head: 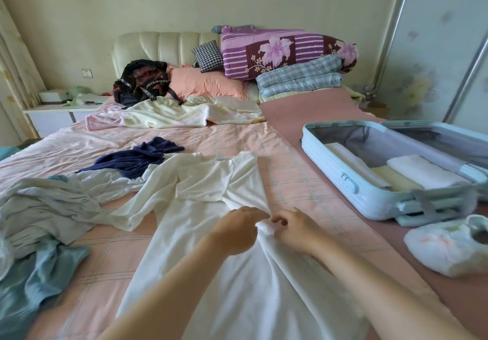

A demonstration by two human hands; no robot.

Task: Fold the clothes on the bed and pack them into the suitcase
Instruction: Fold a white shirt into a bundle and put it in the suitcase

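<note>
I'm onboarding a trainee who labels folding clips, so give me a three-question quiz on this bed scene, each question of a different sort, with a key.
1. True or false: the suitcase lies open on the bed with folded items inside.
2. Multiple choice: the left hand and right hand both pinch which garment? A. the navy garment. B. the white long-sleeved top. C. the blue garment.
3. Fill in: seen from the person, the suitcase lies to the ____ of the white long-sleeved top.

Key: 1 true; 2 B; 3 right.
</note>
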